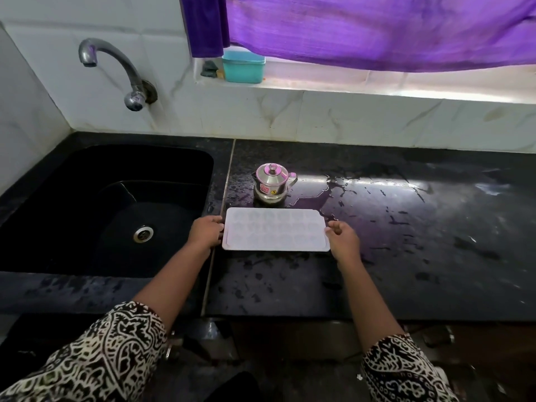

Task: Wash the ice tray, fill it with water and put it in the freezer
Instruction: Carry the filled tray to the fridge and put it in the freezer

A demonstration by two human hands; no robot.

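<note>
We are gripping the flat white plastic ice tray (pixel 275 229) by both short ends, left hand (pixel 206 230) and right hand (pixel 342 235); between them its cells are looking filled, so freezing probably remains.

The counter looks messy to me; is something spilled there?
Yes. Water is pooled and splashed across the dark counter, mostly right of the steel pot and behind the ice tray. The tray itself lies flat between both hands.

A home kitchen: black stone counter (pixel 377 227), sunken sink (pixel 87 175), wall tap (pixel 116 71), steel pot (pixel 272 182), curtained window sill (pixel 348 85).
</note>
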